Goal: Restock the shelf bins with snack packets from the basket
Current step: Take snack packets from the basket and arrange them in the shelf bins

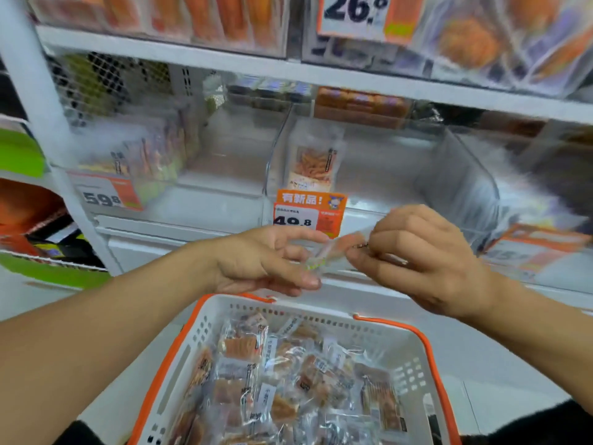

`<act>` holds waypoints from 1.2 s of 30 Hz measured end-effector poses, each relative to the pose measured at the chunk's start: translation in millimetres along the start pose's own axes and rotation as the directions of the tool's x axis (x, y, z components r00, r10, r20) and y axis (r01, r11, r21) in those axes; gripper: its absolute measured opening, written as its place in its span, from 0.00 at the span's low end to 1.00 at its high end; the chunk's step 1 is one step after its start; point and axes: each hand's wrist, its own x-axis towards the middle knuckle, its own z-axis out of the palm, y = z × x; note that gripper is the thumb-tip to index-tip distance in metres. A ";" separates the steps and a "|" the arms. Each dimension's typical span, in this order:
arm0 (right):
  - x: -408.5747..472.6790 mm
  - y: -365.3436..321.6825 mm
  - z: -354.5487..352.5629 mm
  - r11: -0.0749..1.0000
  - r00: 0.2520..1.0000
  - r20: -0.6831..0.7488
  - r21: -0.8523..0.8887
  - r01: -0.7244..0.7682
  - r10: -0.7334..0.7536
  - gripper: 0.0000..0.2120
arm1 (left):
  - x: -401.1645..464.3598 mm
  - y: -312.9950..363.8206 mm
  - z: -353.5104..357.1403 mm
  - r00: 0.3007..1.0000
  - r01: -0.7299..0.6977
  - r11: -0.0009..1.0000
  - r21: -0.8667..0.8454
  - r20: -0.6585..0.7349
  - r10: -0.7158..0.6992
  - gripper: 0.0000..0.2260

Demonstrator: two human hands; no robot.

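Holding one snack packet (333, 253) pinched between left hand (260, 261) and right hand (426, 252), just above the basket (199, 332), probably to straighten it for the clear bin (378, 175) beyond.

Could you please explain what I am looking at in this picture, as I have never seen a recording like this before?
There is no machine here. A camera worn on a person's head looks down at their two bare hands in a shop aisle. The left hand and the right hand together hold one small clear snack packet between their fingers, each with a pinching grip. Below is a white basket with orange handles, full of similar packets. Ahead is a clear shelf bin holding one upright packet, with an orange price tag in front.
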 end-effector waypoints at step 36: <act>242.4 17.0 122.6 0.609 0.771 0.116 0.546 -0.576 0.626 0.06 | -146.2 28.0 -161.2 -0.115 0.036 0.960 0.278 -0.953 0.280 0.14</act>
